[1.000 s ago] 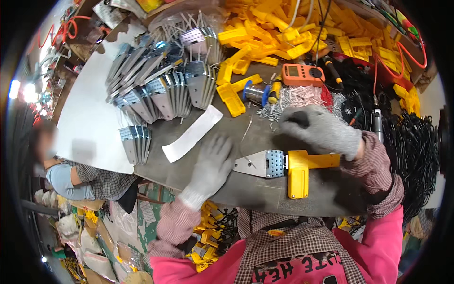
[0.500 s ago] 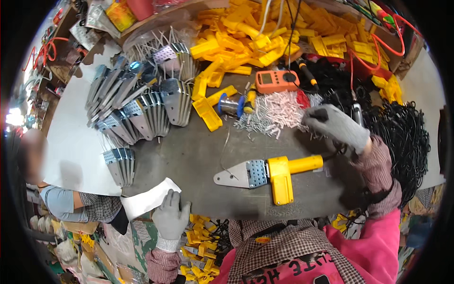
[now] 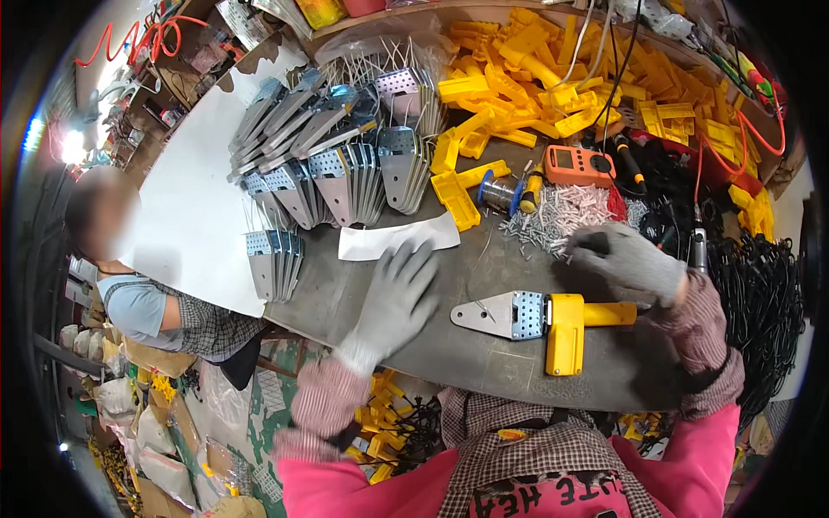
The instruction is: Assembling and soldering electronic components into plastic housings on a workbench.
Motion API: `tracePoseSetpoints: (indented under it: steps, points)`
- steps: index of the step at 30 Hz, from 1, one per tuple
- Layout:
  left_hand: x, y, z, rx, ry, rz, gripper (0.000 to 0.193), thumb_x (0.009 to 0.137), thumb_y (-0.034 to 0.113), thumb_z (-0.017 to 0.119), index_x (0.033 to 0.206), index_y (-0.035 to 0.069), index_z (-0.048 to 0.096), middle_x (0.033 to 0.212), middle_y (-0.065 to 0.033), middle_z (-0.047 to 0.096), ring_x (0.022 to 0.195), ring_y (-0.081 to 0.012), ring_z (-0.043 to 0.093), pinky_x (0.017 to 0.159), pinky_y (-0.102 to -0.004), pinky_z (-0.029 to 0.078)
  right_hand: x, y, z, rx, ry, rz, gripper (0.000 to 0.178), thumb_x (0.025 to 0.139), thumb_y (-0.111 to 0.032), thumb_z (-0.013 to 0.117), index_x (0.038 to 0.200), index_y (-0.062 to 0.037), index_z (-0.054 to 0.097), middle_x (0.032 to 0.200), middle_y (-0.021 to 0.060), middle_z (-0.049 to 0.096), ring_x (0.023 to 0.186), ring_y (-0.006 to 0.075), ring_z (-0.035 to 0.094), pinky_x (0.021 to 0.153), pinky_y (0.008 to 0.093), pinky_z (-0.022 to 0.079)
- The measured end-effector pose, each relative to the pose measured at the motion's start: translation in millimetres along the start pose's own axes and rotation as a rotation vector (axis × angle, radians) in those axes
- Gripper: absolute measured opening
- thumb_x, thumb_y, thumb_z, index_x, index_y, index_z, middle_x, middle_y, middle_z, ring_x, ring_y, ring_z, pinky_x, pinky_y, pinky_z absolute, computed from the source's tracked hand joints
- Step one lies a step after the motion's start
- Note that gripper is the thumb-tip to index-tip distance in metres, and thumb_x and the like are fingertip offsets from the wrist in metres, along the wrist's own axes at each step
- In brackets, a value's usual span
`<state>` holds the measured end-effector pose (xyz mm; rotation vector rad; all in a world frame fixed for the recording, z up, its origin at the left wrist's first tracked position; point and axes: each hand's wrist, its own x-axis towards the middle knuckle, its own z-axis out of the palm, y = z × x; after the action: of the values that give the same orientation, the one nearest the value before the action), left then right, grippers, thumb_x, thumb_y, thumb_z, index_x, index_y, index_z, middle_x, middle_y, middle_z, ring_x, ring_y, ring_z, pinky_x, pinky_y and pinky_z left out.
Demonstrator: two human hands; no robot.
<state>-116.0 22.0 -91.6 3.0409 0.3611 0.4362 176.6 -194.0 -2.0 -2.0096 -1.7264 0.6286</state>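
My gloved left hand [image 3: 393, 302] is open over the table, its fingers stretched flat. Their tips reach the lower edge of a white paper strip [image 3: 400, 239], which lies on the table in front of the metal plates. To the right, my gloved right hand [image 3: 630, 262] has its fingers curled in, beside a pile of small pinkish-white pieces [image 3: 574, 211]. What that hand holds, if anything, is hidden. Between my hands lies a tool with a yellow plastic handle [image 3: 566, 332] and a flat pointed metal plate [image 3: 496, 314], a thin wire across the plate.
Stacked metal plates [image 3: 350, 181] stand at the back left. Yellow plastic shells [image 3: 518, 78] are heaped behind. An orange multimeter [image 3: 579, 166], a solder spool [image 3: 499, 194] and black cables [image 3: 760, 311] are at the right. Another person [image 3: 147, 302] sits at the left.
My left hand has moved from the table's front edge inward and right, bringing the paper strip, and its fingers have spread. The view has turned left. My right hand remains by the small pieces.
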Motion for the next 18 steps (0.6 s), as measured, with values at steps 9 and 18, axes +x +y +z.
tracePoseSetpoints:
  steps: [9, 18]
  points:
    - [-92, 27, -38, 0.184, 0.213, -0.523, 0.032, 0.09, 0.018, 0.064, 0.115, -0.001, 0.066, 0.107, -0.0201, 0.07, 0.098, -0.0371, 0.066, 0.089, -0.0459, 0.05, 11, 49, -2, 0.019, 0.104, 0.033, 0.026, 0.094, -0.022, 0.058, 0.106, -0.0012, 0.067, 0.093, 0.0177, 0.069, 0.086, 0.0304, 0.068, 0.081, 0.0385, 0.054]
    - [157, 63, 72, -0.934, -0.133, -0.183, 0.077, 0.075, 0.029, 0.086, 0.135, 0.0, 0.047, 0.125, -0.0191, 0.065, 0.119, -0.0331, 0.062, 0.099, -0.0413, 0.049, 87, 73, 104, 0.351, 0.471, -0.004, 0.023, 0.093, -0.015, 0.055, 0.108, -0.0105, 0.072, 0.1, 0.0129, 0.072, 0.089, 0.0313, 0.068, 0.086, 0.0389, 0.053]
